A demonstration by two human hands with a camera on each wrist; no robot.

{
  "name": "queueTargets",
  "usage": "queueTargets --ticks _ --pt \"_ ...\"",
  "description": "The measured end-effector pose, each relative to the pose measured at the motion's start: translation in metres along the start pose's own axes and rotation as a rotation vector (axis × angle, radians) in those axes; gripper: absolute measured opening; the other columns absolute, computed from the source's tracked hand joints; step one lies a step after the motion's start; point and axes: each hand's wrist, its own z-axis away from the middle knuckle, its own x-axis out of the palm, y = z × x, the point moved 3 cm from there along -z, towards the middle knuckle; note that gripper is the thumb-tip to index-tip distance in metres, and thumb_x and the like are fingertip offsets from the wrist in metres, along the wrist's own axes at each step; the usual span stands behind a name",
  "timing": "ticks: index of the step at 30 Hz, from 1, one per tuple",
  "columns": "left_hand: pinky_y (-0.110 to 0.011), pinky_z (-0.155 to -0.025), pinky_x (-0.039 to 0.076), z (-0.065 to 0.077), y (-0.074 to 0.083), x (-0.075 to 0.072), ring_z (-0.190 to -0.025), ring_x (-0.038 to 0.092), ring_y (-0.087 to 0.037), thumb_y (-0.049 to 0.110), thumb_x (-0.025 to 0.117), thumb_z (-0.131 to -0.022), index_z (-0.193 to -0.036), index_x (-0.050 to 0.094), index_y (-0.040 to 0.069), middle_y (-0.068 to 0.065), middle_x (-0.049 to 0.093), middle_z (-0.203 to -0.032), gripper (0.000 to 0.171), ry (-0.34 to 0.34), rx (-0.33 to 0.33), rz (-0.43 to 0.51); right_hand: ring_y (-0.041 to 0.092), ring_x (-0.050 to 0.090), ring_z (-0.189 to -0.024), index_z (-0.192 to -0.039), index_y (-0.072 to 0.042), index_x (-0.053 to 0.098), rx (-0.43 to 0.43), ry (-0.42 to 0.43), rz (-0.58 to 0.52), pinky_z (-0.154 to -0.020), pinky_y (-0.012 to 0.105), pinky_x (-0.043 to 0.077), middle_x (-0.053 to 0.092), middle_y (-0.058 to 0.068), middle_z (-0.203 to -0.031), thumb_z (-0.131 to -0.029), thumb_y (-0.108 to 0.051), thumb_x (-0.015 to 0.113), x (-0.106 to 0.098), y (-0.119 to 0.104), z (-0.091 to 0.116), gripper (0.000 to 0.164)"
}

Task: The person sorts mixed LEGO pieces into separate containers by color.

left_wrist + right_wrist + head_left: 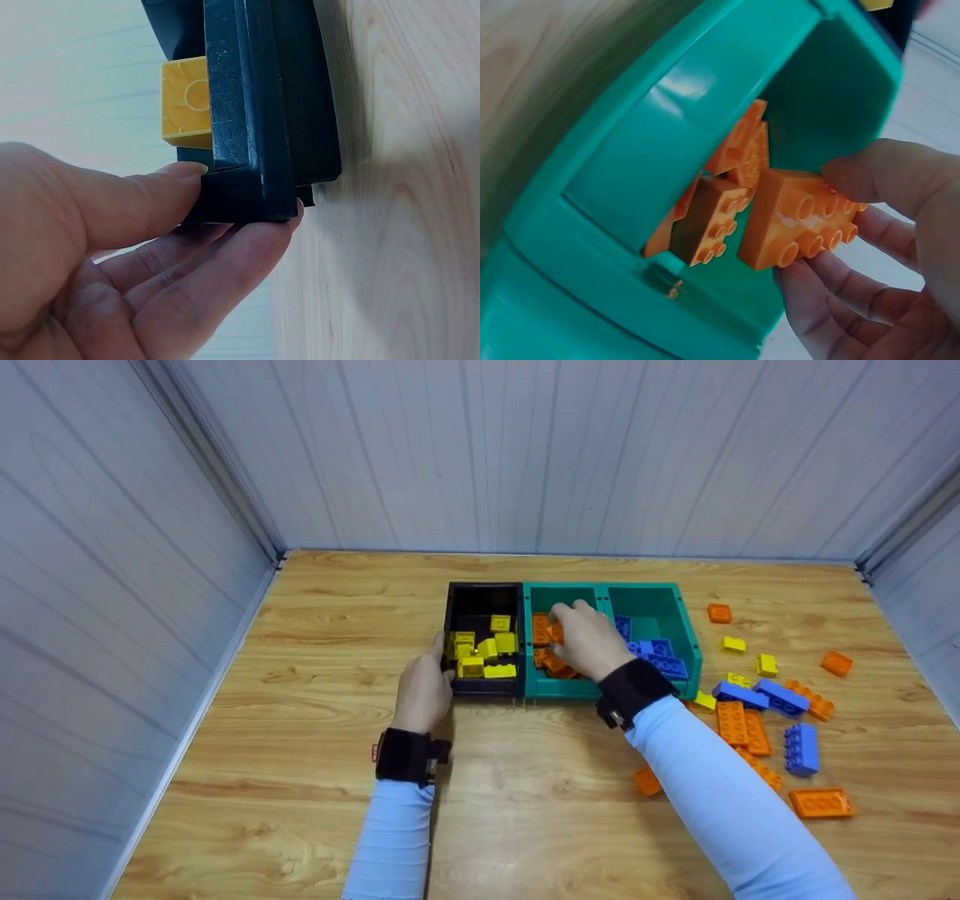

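Observation:
My left hand [422, 690] grips the left side of a black bin [486, 690], thumb over the rim and fingers beneath it in the left wrist view. Several yellow bricks [487, 649] lie in that bin. Over the middle green bin [562, 690] is my right hand [589, 639], pinching an orange toy brick [802, 217] between thumb and fingers, studs showing in the right wrist view. Below that brick, other orange bricks [712, 217] rest in the same bin. The right green bin [652, 592] contains several blue bricks [660, 658].
Loose orange, yellow and blue bricks spread over the right of the wooden table [315, 675], among them a blue brick [802, 750] and an orange brick [821, 803]. One orange brick [647, 781] lies beside the right forearm. Pale panel walls [510, 457] enclose the table.

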Motion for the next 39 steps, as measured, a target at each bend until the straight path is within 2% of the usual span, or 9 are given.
queueTargets --ticks 1,4,8,14,22,28,31,35,39 --pt "-0.041 -0.091 0.052 0.000 0.000 0.000 -0.100 0.066 -0.034 -0.002 0.061 -0.095 -0.154 0.032 0.001 -0.025 0.057 -0.134 0.065 0.000 0.001 0.000 0.037 0.057 -0.101 -0.127 -0.001 0.059 0.007 -0.012 0.015 -0.086 0.045 0.051 0.056 0.022 -0.118 -0.090 -0.008 0.072 0.001 0.000 -0.002 0.040" --pt "-0.036 -0.076 0.054 0.000 0.001 0.000 -0.076 0.065 -0.027 -0.002 0.061 -0.096 -0.154 0.031 0.001 -0.024 0.068 -0.106 0.065 -0.006 0.005 -0.005 0.038 0.059 -0.100 -0.124 0.001 0.061 -0.007 -0.028 0.091 -0.084 0.046 0.052 0.058 0.023 -0.115 -0.089 -0.007 0.073 0.004 0.003 -0.007 0.038" --pt "-0.034 -0.061 0.047 0.001 0.002 -0.001 -0.055 0.048 -0.020 -0.001 0.061 -0.096 -0.154 0.031 0.002 -0.019 0.065 -0.079 0.066 -0.009 -0.006 -0.010 0.039 0.058 -0.097 -0.122 0.001 0.064 -0.048 -0.038 0.200 -0.084 0.046 0.053 0.059 0.024 -0.114 -0.089 -0.007 0.072 0.006 0.003 -0.008 0.035" --pt "-0.037 -0.073 0.053 0.001 0.002 -0.001 -0.066 0.057 -0.026 -0.001 0.062 -0.095 -0.155 0.030 0.004 -0.027 0.066 -0.113 0.067 -0.003 -0.020 -0.008 0.037 0.056 -0.098 -0.127 -0.002 0.063 -0.088 0.021 0.153 -0.084 0.045 0.052 0.058 0.021 -0.116 -0.091 -0.011 0.070 -0.008 -0.003 0.017 0.038" --pt "-0.036 -0.071 0.052 0.001 0.001 0.001 -0.064 0.056 -0.024 -0.001 0.062 -0.096 -0.155 0.030 0.005 -0.027 0.067 -0.109 0.067 -0.007 -0.029 0.001 0.032 0.060 -0.105 -0.126 -0.008 0.065 -0.082 0.134 -0.040 -0.086 0.049 0.051 0.062 0.015 -0.119 -0.094 -0.019 0.070 -0.029 0.009 0.100 0.035" --pt "-0.038 -0.078 0.053 -0.001 0.004 0.002 -0.074 0.062 -0.028 -0.001 0.061 -0.096 -0.154 0.032 0.003 -0.027 0.064 -0.121 0.065 -0.003 -0.003 -0.012 0.036 0.060 -0.109 -0.129 -0.006 0.064 0.031 -0.047 -0.116 -0.087 0.053 0.050 0.063 0.018 -0.122 -0.093 -0.019 0.071 -0.017 0.033 0.145 0.039" --pt "-0.040 -0.084 0.054 -0.001 0.004 0.001 -0.082 0.064 -0.030 -0.001 0.062 -0.096 -0.154 0.032 0.003 -0.027 0.063 -0.123 0.066 0.009 0.005 -0.023 0.035 0.061 -0.106 -0.129 -0.008 0.064 0.061 -0.131 -0.131 -0.084 0.052 0.051 0.065 0.017 -0.119 -0.094 -0.020 0.070 -0.012 0.041 0.151 0.037" --pt "-0.038 -0.072 0.053 0.001 0.004 0.000 -0.068 0.060 -0.028 -0.001 0.061 -0.096 -0.154 0.030 0.003 -0.027 0.067 -0.108 0.066 0.005 -0.003 -0.030 0.035 0.061 -0.107 -0.130 -0.008 0.063 0.076 -0.178 -0.168 -0.084 0.051 0.051 0.065 0.017 -0.118 -0.093 -0.021 0.071 -0.008 0.049 0.153 0.039" --pt "-0.037 -0.072 0.052 0.001 0.003 0.000 -0.065 0.057 -0.026 0.000 0.060 -0.097 -0.155 0.029 0.004 -0.027 0.066 -0.113 0.065 -0.014 -0.015 -0.027 0.034 0.060 -0.106 -0.129 -0.007 0.063 0.123 -0.240 -0.223 -0.084 0.050 0.052 0.065 0.015 -0.116 -0.091 -0.019 0.073 -0.007 0.066 0.157 0.041"
